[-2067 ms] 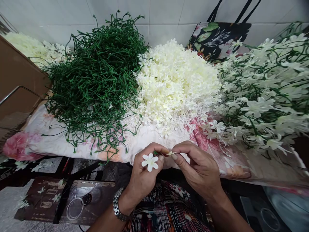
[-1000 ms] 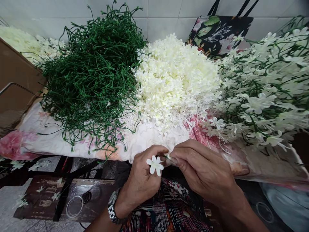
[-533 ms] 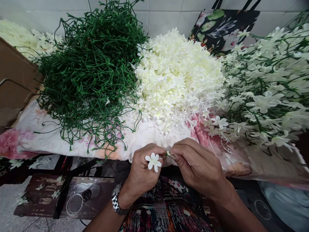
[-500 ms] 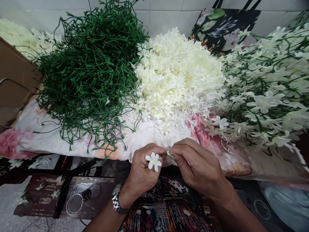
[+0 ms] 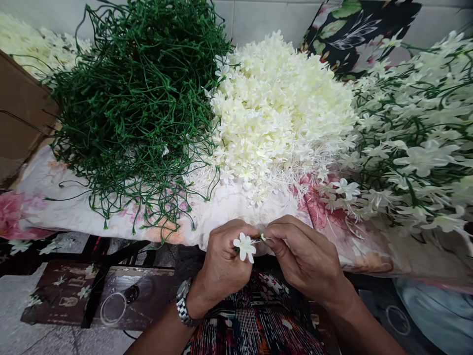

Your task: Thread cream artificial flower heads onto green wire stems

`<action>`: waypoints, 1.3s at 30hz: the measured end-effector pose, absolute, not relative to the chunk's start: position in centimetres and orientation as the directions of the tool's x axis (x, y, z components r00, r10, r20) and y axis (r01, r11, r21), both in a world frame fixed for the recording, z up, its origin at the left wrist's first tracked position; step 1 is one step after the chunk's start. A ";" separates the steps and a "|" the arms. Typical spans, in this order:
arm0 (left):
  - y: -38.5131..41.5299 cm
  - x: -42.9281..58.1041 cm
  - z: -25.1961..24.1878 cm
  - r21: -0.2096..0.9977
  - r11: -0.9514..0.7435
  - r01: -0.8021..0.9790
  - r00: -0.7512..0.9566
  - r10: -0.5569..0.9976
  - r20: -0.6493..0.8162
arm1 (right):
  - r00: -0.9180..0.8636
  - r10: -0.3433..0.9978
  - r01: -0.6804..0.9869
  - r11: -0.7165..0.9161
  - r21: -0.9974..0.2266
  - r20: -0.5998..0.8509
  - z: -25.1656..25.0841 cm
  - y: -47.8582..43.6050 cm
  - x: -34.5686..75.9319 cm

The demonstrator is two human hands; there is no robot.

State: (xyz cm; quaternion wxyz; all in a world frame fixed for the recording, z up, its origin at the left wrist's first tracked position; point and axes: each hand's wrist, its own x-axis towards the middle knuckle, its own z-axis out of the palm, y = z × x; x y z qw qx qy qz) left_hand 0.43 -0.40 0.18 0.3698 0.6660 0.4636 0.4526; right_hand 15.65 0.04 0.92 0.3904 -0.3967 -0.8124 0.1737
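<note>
The left hand is curled nearly shut, and 1 white flower is held against its fingers, just below the edge of the floral cloth. The right hand is pinched at thumb and forefinger on a tiny white piece, which is met by the left thumb. Whether a stem runs inside the left fist cannot be told.

The fitting of so small a part is judged best done with both hands braced together. The piece should be pushed straight, not twisted, and pinched lightly so that no petals are crushed.

Behind, a heap of green stems, a mound of loose white blossoms and finished sprays are piled side by side on the cloth.
</note>
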 end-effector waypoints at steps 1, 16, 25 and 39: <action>-0.4 0.4 0.2 0.912 -0.294 0.286 0.164 0.953 0.255 | -0.379 0.780 0.503 0.626 -0.596 0.499 0.9 0.0 15.6; -0.5 0.7 0.0 0.924 -0.233 0.303 0.106 0.972 0.211 | -0.360 0.782 0.510 0.622 -0.594 0.510 0.6 0.2 15.2; -0.5 0.6 0.0 0.925 -0.228 0.304 0.107 0.973 0.205 | -0.356 0.785 0.486 0.618 -0.618 0.506 0.2 0.2 14.9; -0.5 0.1 0.4 0.965 -0.208 0.158 0.169 0.969 0.181 | -0.383 0.763 0.516 0.645 -0.565 0.521 2.7 -0.2 16.4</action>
